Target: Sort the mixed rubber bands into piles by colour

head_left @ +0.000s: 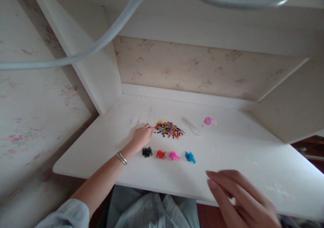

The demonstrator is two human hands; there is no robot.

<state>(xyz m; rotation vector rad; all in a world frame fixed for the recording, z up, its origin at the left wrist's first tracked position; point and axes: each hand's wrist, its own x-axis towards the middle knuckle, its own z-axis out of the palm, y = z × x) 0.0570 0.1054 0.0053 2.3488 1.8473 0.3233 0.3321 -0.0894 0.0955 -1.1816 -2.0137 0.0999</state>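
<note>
A loose pile of small mixed-colour rubber bands lies on the white desk. My left hand is at the left edge of this pile, its fingers drawn together at the tips; what they hold, if anything, is too small to make out. In front of the pile runs a row of sorted heaps: black bands, red bands, pink bands and blue bands. Close to the camera, my right hand hovers over the desk's front right, slightly blurred, thumb and fingertips nearly together with nothing visible between them.
Right of the pile lies a clear, thin plastic item. Beyond it sits a pink round object with a loop. A pale cable crosses the upper view. Side panels and a shelf enclose the white desk.
</note>
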